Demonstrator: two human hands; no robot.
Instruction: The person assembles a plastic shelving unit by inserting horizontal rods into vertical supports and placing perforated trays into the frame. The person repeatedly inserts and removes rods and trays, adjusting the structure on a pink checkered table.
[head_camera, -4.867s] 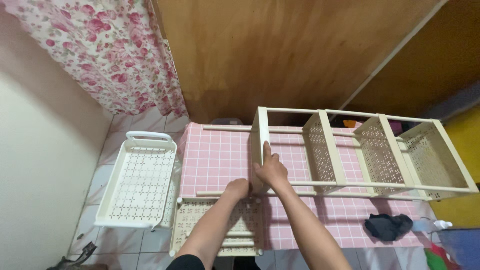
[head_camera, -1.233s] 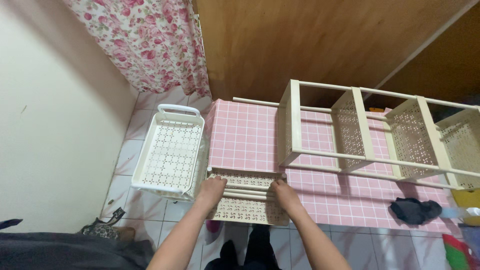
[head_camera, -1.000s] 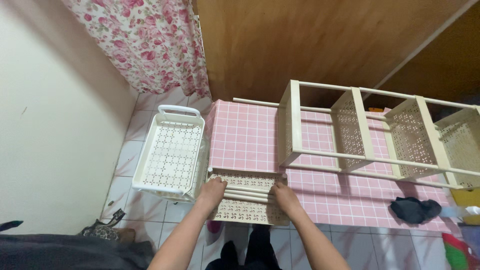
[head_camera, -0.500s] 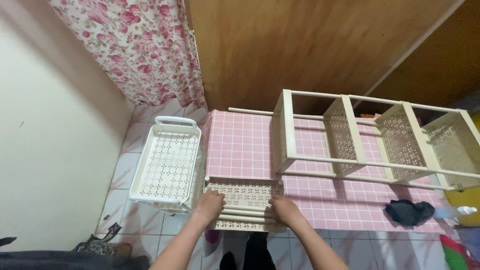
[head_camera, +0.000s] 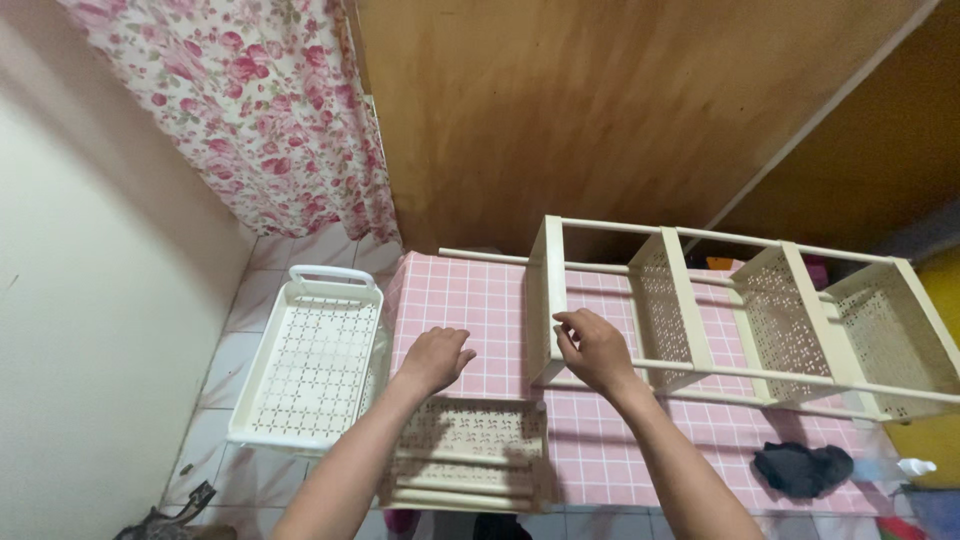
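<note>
Two hands hover open above the pink table (head_camera: 470, 300), gripping nothing: my left hand (head_camera: 436, 358) just beyond the loose shelf tray (head_camera: 468, 455) at the table's near edge, my right hand (head_camera: 594, 350) touching the rack (head_camera: 740, 310) lying sideways, steadying it.

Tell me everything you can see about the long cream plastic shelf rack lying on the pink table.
The long cream plastic shelf rack lies on its side across the pink checked table. Slim poles run lengthwise, joining four perforated shelf panels that stand on edge. Its left end panel sits mid-table; its right end reaches the table's far right. The right hand touches the near pole by that left end panel. The left hand is off it.
</note>
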